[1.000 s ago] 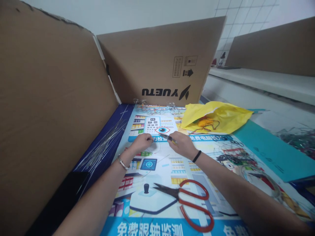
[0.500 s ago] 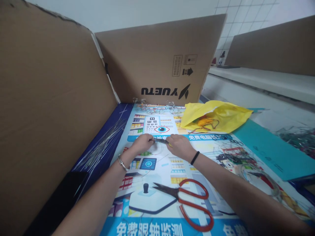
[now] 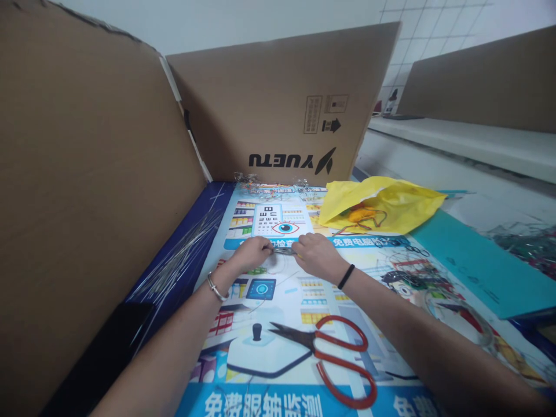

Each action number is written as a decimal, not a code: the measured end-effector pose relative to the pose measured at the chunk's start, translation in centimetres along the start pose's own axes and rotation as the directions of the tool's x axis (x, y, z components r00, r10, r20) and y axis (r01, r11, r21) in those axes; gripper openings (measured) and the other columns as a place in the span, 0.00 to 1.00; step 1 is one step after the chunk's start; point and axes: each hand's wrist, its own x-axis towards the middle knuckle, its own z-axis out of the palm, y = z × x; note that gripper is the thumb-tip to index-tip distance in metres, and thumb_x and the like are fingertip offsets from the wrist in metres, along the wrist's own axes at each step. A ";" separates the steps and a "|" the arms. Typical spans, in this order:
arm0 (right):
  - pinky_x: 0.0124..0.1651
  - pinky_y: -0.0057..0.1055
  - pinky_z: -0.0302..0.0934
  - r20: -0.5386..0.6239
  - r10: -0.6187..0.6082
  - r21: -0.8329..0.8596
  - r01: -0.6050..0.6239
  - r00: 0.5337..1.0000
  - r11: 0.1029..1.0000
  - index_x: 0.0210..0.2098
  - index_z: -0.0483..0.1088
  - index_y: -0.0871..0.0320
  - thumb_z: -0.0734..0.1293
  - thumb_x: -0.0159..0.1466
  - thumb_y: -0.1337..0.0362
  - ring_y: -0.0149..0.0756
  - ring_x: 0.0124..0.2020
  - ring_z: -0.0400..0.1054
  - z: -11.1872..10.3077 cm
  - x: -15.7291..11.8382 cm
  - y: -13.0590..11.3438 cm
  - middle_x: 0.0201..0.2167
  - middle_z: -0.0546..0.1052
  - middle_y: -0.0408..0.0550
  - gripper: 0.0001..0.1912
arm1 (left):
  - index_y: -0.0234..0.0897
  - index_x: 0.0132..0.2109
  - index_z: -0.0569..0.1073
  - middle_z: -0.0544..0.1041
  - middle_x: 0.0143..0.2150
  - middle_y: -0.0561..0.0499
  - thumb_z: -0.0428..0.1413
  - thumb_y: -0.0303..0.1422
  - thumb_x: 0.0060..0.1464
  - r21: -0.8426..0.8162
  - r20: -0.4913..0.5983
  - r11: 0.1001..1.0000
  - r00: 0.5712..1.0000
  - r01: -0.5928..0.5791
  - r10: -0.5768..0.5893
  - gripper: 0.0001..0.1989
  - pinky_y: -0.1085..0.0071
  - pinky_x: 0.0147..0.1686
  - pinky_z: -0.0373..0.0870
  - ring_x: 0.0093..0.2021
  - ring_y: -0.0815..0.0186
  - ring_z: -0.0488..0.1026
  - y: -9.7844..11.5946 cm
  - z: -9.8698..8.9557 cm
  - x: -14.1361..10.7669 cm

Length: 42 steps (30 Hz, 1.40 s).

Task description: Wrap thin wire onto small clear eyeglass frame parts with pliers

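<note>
Over the printed poster, my left hand is closed in a pinch on a thin wire, of which little shows. My right hand is wrapped round small pliers with a trace of yellow at the handle. Their metal jaws point left and reach the fingertips of my left hand. Fine wire loops faintly beneath the hands. Nearer to me lie scissors with red handles, their blades pointing left, touched by neither hand.
Long thin wires lie on the left beside a black object. Cardboard panels stand at the left and back. A yellow bag holds orange material. Wire coils and a teal sheet are on the right.
The pliers' jaws have turned slightly between the hands and look brighter. Both hands stay in nearly the same place, and the scissors have not moved.
</note>
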 end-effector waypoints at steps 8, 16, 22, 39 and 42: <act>0.33 0.32 0.44 -0.014 -0.029 -0.038 0.028 0.999 0.999 0.33 0.67 0.60 0.57 0.60 0.68 0.38 0.34 0.60 0.1 0.0 -0.1 0.30 0.69 0.52 0.08 | 0.36 0.30 0.75 0.76 0.30 0.51 0.47 0.27 0.46 0.025 -0.001 0.999 1.000 -0.019 0.019 0.10 0.73 0.31 0.61 0.31 0.66 0.69 -0.1 0.1 0.0; 0.32 0.32 0.44 -0.002 -0.038 -0.056 0.038 0.999 0.998 0.33 0.66 0.60 0.56 0.61 0.69 0.37 0.33 0.59 -0.4 0.0 -0.4 0.30 0.69 0.52 0.08 | 0.36 0.30 0.74 0.76 0.30 0.50 0.47 0.28 0.46 0.081 0.000 0.996 0.999 -0.038 0.038 0.11 0.73 0.30 0.60 0.30 0.66 0.68 0.0 0.0 -0.1; 0.31 0.32 0.45 0.001 -0.038 -0.059 0.038 0.999 0.998 0.34 0.66 0.60 0.56 0.62 0.69 0.38 0.32 0.61 -0.5 -0.1 -0.6 0.30 0.70 0.51 0.08 | 0.36 0.29 0.74 0.75 0.29 0.50 0.47 0.28 0.46 0.081 -0.004 0.996 0.999 -0.049 0.049 0.11 0.73 0.28 0.58 0.29 0.66 0.68 -0.1 0.0 0.0; 0.29 0.26 0.49 0.160 0.332 0.264 -0.365 0.930 0.893 0.36 0.67 0.55 0.57 0.61 0.58 0.33 0.34 0.67 -0.1 0.2 -1.1 0.34 0.74 0.45 0.11 | 0.33 0.26 0.72 0.70 0.23 0.55 0.52 0.35 0.43 -0.474 -0.171 0.878 0.970 0.071 -0.170 0.09 0.75 0.26 0.58 0.24 0.71 0.63 0.7 0.3 0.0; 0.29 0.26 0.48 0.167 0.335 0.281 -0.371 0.927 0.885 0.36 0.67 0.55 0.57 0.61 0.58 0.33 0.33 0.67 -0.1 0.2 -1.0 0.34 0.74 0.45 0.11 | 0.34 0.25 0.71 0.68 0.21 0.55 0.51 0.34 0.43 -0.480 -0.215 0.876 0.962 0.047 -0.169 0.08 0.75 0.26 0.59 0.24 0.70 0.63 0.6 0.6 0.1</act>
